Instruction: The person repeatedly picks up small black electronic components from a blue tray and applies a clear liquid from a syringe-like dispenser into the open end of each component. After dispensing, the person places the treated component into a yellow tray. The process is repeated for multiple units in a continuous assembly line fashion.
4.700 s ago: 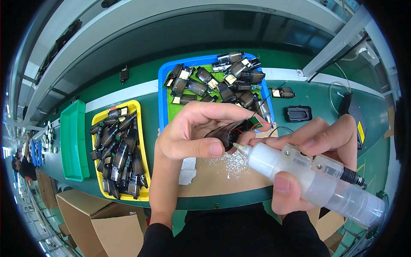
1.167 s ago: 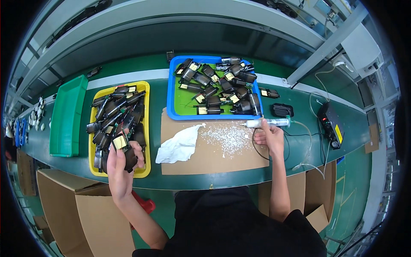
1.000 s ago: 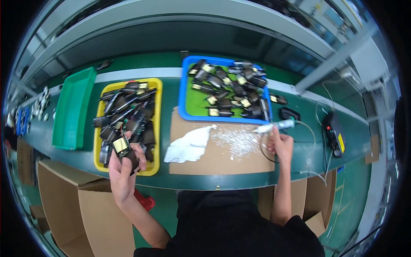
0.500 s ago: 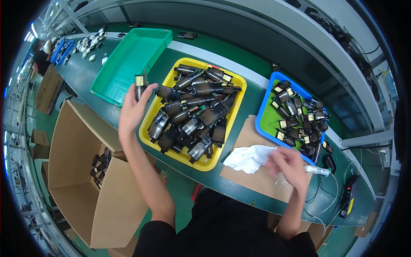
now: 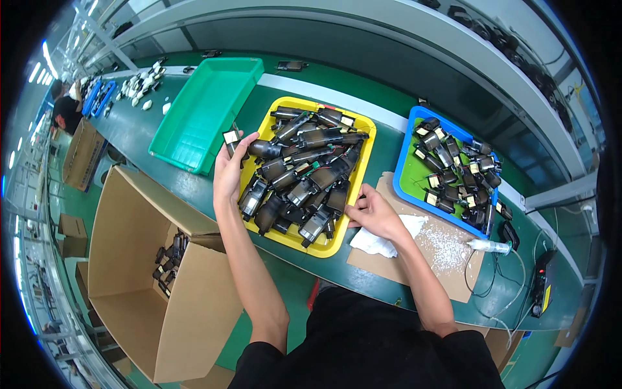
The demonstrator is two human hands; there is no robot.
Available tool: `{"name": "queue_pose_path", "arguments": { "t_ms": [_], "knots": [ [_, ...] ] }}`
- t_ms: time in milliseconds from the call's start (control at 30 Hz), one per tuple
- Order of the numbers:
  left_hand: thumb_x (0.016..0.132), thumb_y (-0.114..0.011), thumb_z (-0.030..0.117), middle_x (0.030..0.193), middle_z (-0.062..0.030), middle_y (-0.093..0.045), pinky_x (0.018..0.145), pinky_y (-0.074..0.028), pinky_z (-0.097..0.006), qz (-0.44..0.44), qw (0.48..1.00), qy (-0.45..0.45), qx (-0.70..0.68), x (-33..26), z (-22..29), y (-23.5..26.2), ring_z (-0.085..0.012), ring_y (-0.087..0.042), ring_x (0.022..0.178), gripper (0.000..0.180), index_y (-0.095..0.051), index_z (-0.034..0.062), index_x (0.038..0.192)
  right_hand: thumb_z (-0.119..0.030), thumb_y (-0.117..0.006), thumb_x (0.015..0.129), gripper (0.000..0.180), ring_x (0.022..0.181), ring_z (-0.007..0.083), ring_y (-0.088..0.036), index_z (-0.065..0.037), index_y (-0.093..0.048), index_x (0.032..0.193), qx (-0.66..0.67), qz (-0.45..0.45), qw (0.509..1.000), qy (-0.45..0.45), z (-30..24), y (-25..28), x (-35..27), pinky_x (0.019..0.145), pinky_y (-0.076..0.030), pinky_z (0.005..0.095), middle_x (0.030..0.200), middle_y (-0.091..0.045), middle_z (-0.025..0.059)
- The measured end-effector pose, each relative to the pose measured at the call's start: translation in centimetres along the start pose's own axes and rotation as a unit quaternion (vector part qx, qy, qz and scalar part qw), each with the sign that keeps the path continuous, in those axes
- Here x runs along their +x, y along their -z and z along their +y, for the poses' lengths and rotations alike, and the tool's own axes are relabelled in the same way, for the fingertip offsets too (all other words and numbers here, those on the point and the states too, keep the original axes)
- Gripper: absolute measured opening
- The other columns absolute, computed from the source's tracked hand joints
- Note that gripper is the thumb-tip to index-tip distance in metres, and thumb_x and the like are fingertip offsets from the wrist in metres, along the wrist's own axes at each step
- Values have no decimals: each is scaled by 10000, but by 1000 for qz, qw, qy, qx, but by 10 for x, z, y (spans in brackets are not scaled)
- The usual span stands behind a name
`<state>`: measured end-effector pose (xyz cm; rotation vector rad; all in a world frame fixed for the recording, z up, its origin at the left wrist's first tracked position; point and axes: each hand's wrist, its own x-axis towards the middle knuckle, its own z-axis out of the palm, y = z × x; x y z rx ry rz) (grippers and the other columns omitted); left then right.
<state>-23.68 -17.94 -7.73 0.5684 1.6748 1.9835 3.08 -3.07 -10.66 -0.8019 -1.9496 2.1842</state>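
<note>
Sorting black parts at the yellow tray (image 5: 363, 139) on the green counter (image 5: 389, 165).

The left hand (image 5: 228, 170) pinches one small black part (image 5: 231, 139) over the tray's left rim, beside the green bin (image 5: 194, 139). The right hand (image 5: 370, 210), fingers loosely curled and holding nothing, rests at the tray's right edge, just above a white cloth (image 5: 383, 238).

Both our forearms reach forward; our left hand (image 5: 228, 170) is raised with fingers closed in a grip, our right hand (image 5: 372, 214) lies low, fingers curled.

Open brown cardboard box (image 5: 162, 292) left of table; smaller boxes (image 5: 81, 152) beyond.
</note>
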Motion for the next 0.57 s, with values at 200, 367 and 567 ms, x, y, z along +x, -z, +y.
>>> {"name": "queue_pose_path", "arguments": {
  "t_ms": [200, 367, 567],
  "knots": [
    [900, -525, 154, 1108, -110, -608, 961, -333, -296, -2, 999, -24, 45, -9, 18, -21, -140, -508, 1030, 307, -473, -23, 1145, 24, -535, 803, 315, 748, 113, -595, -19, -368, 1067, 58, 84, 991, 90, -2, -19, -15, 623, -500, 225, 893, -578, 97],
    [900, -539, 156, 1063, -71, -627, 922, -360, -265, 4, 993, -78, 91, -25, 53, -51, -108, -526, 973, 280, -504, -1, 1129, 53, -487, 812, 301, 761, 79, -557, -40, -361, 1069, 118, 112, 977, 138, -7, -11, -27, 628, -471, 203, 950, -560, 73],
    [910, -522, 189, 1114, -100, -600, 1001, -280, -300, -84, 983, -125, 102, -52, 105, -125, -148, -488, 1067, 435, -362, 11, 1273, 65, -437, 812, 328, 801, 48, -474, -69, -367, 1103, 174, 183, 949, 186, -29, 21, -87, 690, -391, 175, 948, -485, 23]
  ]
}}
